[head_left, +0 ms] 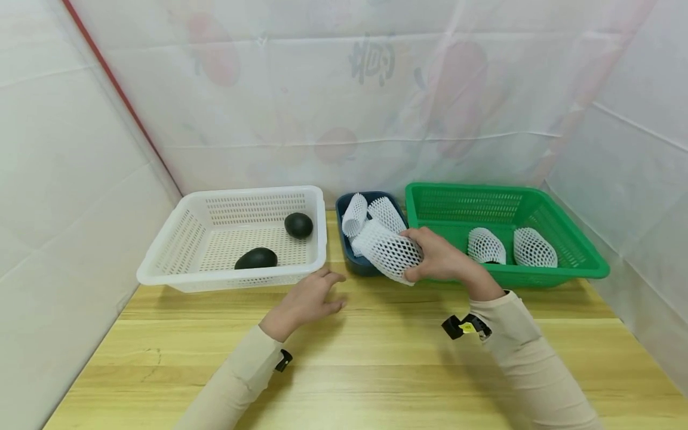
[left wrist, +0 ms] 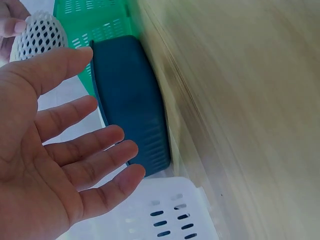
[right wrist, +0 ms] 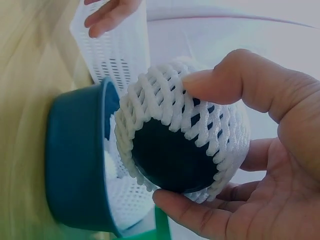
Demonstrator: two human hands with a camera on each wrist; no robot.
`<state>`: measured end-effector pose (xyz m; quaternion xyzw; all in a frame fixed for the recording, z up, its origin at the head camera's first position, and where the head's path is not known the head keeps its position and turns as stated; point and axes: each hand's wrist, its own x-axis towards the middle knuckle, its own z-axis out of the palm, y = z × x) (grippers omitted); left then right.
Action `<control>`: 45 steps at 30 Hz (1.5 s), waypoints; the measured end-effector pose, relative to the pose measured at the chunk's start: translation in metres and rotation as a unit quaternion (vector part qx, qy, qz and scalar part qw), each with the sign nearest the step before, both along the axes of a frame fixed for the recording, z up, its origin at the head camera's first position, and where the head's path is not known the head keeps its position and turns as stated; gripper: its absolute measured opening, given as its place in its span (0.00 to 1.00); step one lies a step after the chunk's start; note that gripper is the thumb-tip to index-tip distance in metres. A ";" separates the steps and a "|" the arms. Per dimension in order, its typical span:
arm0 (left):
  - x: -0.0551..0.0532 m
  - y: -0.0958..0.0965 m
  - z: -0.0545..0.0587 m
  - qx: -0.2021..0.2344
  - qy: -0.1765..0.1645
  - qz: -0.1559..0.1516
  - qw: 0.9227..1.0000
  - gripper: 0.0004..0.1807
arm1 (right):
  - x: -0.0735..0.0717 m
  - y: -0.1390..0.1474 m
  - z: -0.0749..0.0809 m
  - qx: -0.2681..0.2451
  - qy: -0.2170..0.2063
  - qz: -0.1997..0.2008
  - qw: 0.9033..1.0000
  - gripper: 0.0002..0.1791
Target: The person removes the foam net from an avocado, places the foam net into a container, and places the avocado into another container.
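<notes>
Netting (head_left: 389, 254) wraps a dark round thing (right wrist: 172, 156). The right hand (head_left: 438, 257) grips both near the right edge of the blue tub (head_left: 361, 267). The left hand (head_left: 307, 301) holds nothing, fingers loose, near the white basket (head_left: 231, 277). The netting looks soft and light; the dark round thing looks firm and slippery, so the netted middle seems best to hold.

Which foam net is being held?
The foam net in the right hand, around a dark object; others lie in the blue bin and green basket.
</notes>
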<state>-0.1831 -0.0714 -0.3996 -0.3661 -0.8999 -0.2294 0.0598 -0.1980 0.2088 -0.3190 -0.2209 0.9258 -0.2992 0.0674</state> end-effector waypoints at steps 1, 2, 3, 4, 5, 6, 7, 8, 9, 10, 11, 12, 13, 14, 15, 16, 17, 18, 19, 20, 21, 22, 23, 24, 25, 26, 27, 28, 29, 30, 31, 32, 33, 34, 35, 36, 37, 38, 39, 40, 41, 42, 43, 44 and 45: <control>0.000 -0.001 0.000 0.000 -0.001 0.000 1.000 0.22 | 0.000 -0.001 -0.002 0.000 0.002 0.002 1.000 0.39; 0.000 -0.002 0.000 0.001 -0.003 0.001 1.000 0.22 | 0.000 -0.002 -0.004 0.000 0.003 0.005 1.000 0.39; 0.000 -0.003 0.000 0.000 -0.006 0.001 1.000 0.22 | 0.001 -0.002 -0.005 0.002 0.006 0.010 1.000 0.39; 0.000 -0.004 0.000 0.001 -0.009 0.002 1.000 0.23 | 0.001 -0.003 -0.007 0.004 0.008 0.015 1.000 0.39; 0.000 -0.005 0.000 0.000 -0.011 0.002 1.000 0.22 | 0.001 -0.004 -0.009 0.007 0.010 0.022 1.000 0.39; 0.000 -0.006 0.000 -0.001 -0.014 0.004 1.000 0.23 | 0.001 -0.004 -0.010 0.010 0.013 0.029 0.999 0.39; 0.000 -0.006 0.000 -0.003 -0.017 0.005 1.000 0.23 | 0.001 -0.004 -0.012 0.014 0.016 0.036 0.999 0.40; 0.000 -0.007 0.000 -0.004 -0.019 0.006 1.000 0.23 | 0.002 -0.005 -0.014 0.017 0.019 0.045 0.999 0.40; 0.000 -0.008 0.000 -0.005 -0.023 0.008 1.000 0.23 | 0.002 -0.005 -0.017 0.018 0.023 0.054 0.998 0.40; 0.001 -0.009 -0.001 -0.006 -0.026 0.011 1.000 0.23 | 0.002 -0.005 -0.019 0.021 0.027 0.062 0.997 0.41; 0.001 -0.010 -0.001 -0.009 -0.028 0.014 0.999 0.23 | 0.002 -0.005 -0.022 0.023 0.031 0.070 0.997 0.41; 0.001 -0.011 -0.002 -0.010 -0.030 0.017 0.999 0.23 | 0.002 -0.006 -0.024 0.025 0.033 0.076 0.996 0.41; 0.002 -0.012 -0.002 -0.012 -0.032 0.020 0.999 0.23 | 0.002 -0.006 -0.027 0.028 0.034 0.079 0.996 0.40; 0.002 -0.013 -0.003 -0.012 -0.036 0.022 0.999 0.23 | 0.002 -0.006 -0.029 0.032 0.035 0.081 0.996 0.40; 0.002 -0.014 -0.003 -0.013 -0.038 0.024 0.999 0.24 | 0.001 -0.006 -0.031 0.038 0.037 0.084 0.995 0.40; 0.002 -0.015 -0.004 -0.014 -0.040 0.025 0.999 0.24 | 0.002 -0.007 -0.033 0.043 0.038 0.084 0.995 0.40; 0.002 -0.016 -0.004 -0.014 -0.042 0.026 0.999 0.24 | 0.002 -0.007 -0.035 0.046 0.037 0.085 0.995 0.40; 0.002 -0.017 -0.004 -0.014 -0.043 0.026 0.999 0.24 | 0.002 -0.008 -0.036 0.048 0.036 0.085 0.995 0.40; 0.002 -0.018 -0.004 -0.014 -0.044 0.027 0.999 0.24 | 0.002 -0.009 -0.037 0.050 0.035 0.085 0.995 0.39; 0.002 -0.019 -0.005 -0.013 -0.045 0.027 0.999 0.24 | 0.002 -0.009 -0.039 0.051 0.034 0.086 0.994 0.39; 0.002 -0.020 -0.005 -0.012 -0.046 0.026 0.999 0.25 | 0.002 -0.010 -0.039 0.052 0.033 0.087 0.994 0.39; 0.002 -0.022 -0.005 -0.012 -0.047 0.026 0.998 0.25 | 0.003 -0.010 -0.040 0.053 0.030 0.086 0.994 0.39; 0.001 -0.023 -0.006 -0.014 -0.046 0.027 0.998 0.25 | 0.003 -0.011 -0.041 0.054 0.029 0.088 0.994 0.39; 0.001 -0.024 -0.006 -0.014 -0.046 0.028 0.998 0.25 | 0.003 -0.012 -0.042 0.055 0.027 0.090 0.994 0.38; 0.001 -0.025 -0.006 -0.014 -0.045 0.028 0.999 0.25 | 0.003 -0.012 -0.042 0.057 0.025 0.091 0.994 0.38; 0.001 -0.026 -0.007 -0.015 -0.043 0.028 0.999 0.25 | 0.004 -0.013 -0.043 0.058 0.024 0.092 0.994 0.38; 0.000 -0.027 -0.007 -0.017 -0.040 0.029 0.999 0.25 | 0.003 -0.014 -0.044 0.062 0.023 0.094 0.993 0.38; 0.000 -0.027 -0.008 -0.018 -0.038 0.029 0.999 0.25 | 0.003 -0.014 -0.046 0.064 0.025 0.096 0.993 0.38; 0.000 -0.028 -0.008 -0.020 -0.035 0.030 0.999 0.25 | 0.003 -0.015 -0.047 0.064 0.025 0.100 0.993 0.38; 0.000 -0.029 -0.008 -0.020 -0.034 0.030 0.999 0.25 | 0.003 -0.016 -0.048 0.065 0.024 0.101 0.992 0.38; 0.000 -0.029 -0.008 -0.021 -0.032 0.031 0.999 0.25 | 0.002 -0.017 -0.050 0.067 0.025 0.103 0.992 0.37; 0.000 -0.030 -0.009 -0.021 -0.033 0.032 0.999 0.25 | 0.002 -0.017 -0.052 0.068 0.027 0.107 0.992 0.37; 0.001 -0.031 -0.009 -0.020 -0.033 0.032 0.999 0.25 | 0.001 -0.018 -0.053 0.070 0.027 0.110 0.991 0.37; 0.001 -0.032 -0.009 -0.019 -0.035 0.033 0.999 0.25 | 0.001 -0.019 -0.055 0.071 0.027 0.112 0.991 0.37; 0.001 -0.033 -0.009 -0.019 -0.036 0.035 0.999 0.24 | 0.001 -0.020 -0.057 0.073 0.024 0.113 0.991 0.36; 0.001 -0.034 -0.010 -0.018 -0.038 0.037 0.998 0.24 | 0.001 -0.020 -0.058 0.076 0.023 0.116 0.990 0.36; 0.002 -0.035 -0.010 -0.019 -0.040 0.039 0.998 0.24 | 0.000 -0.021 -0.060 0.079 0.021 0.118 0.990 0.36; 0.002 -0.036 -0.010 -0.017 -0.041 0.039 0.998 0.24 | 0.000 -0.022 -0.062 0.082 0.020 0.120 0.989 0.35; 0.002 -0.038 -0.010 -0.018 -0.042 0.040 0.998 0.24 | 0.000 -0.022 -0.063 0.084 0.018 0.120 0.989 0.35; 0.003 -0.039 -0.011 -0.018 -0.042 0.042 0.998 0.23 | -0.001 -0.023 -0.064 0.085 0.016 0.119 0.989 0.35; 0.002 -0.040 -0.011 -0.018 -0.042 0.042 0.998 0.23 | -0.001 -0.023 -0.065 0.087 0.017 0.118 0.989 0.35; 0.002 -0.040 -0.011 -0.016 -0.043 0.042 0.998 0.23 | -0.001 -0.023 -0.065 0.088 0.017 0.117 0.989 0.35; 0.003 -0.041 -0.012 -0.016 -0.042 0.042 0.998 0.23 | -0.002 -0.023 -0.065 0.088 0.017 0.115 0.989 0.35; 0.003 -0.041 -0.012 -0.015 -0.042 0.042 0.998 0.22 | -0.002 -0.024 -0.065 0.089 0.016 0.113 0.989 0.35; 0.003 -0.042 -0.012 -0.015 -0.044 0.042 0.998 0.22 | -0.002 -0.024 -0.065 0.088 0.015 0.112 0.990 0.35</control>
